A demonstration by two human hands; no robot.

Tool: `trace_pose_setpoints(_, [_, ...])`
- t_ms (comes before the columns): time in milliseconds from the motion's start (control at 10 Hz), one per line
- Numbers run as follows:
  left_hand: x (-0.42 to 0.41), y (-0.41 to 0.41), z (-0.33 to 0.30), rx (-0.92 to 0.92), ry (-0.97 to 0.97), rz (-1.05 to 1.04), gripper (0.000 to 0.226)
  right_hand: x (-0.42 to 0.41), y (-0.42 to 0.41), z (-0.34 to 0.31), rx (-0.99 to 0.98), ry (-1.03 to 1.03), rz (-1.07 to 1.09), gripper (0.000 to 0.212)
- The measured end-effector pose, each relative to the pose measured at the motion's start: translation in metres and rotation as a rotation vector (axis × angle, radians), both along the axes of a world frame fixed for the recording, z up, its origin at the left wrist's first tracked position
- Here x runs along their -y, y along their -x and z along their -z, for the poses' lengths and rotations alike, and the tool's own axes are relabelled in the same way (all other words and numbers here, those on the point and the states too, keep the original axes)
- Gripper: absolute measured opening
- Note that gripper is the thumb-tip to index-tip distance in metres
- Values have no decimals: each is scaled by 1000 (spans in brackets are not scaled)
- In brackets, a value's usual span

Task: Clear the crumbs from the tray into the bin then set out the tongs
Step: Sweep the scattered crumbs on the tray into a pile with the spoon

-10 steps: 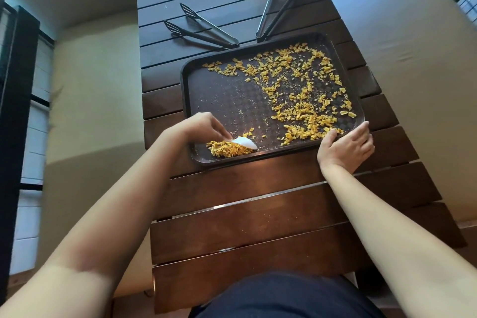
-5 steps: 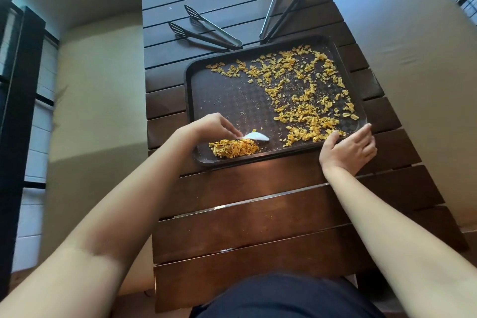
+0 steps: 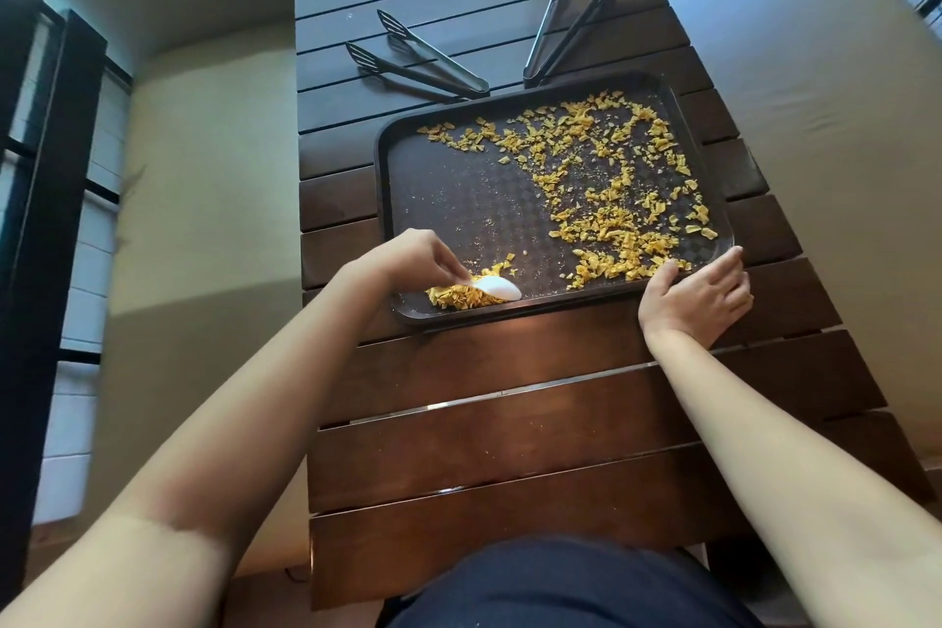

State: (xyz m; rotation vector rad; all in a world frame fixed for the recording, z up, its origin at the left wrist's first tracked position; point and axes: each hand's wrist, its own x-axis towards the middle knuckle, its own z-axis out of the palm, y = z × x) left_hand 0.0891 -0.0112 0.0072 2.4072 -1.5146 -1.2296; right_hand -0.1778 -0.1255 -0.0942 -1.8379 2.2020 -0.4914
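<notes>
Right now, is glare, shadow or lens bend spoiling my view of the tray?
Head view: wide-angle bend splays the table slats; a bright glint runs along the tray near rim; crumbs look sharp and evenly lit; both forearms nearest the camera look soft.

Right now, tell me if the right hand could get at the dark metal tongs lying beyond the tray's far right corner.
Probably yes: the right hand only rests on the tray, and nothing blocks those tongs.
</notes>
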Motion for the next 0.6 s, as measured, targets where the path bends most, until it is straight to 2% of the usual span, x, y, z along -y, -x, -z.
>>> trace_pose_setpoints(200, [-17, -23, -5, 29, -16, -28, 22, 0, 0, 0, -8, -1, 2, 77])
trace_pose_setpoints(300, [-9, -18, -1, -49, 106, -138, 21, 0, -1, -1, -2, -1, 5, 77])
trace_pose_setpoints(400, [0, -8, 4, -60, 146, -172, 22, 0, -1, -1, 7, 8, 4, 76])
trace_pose_setpoints(600, [2, -7, 11, -49, 105, -159, 20, -1, 0, -1, 7, 10, 6, 76])
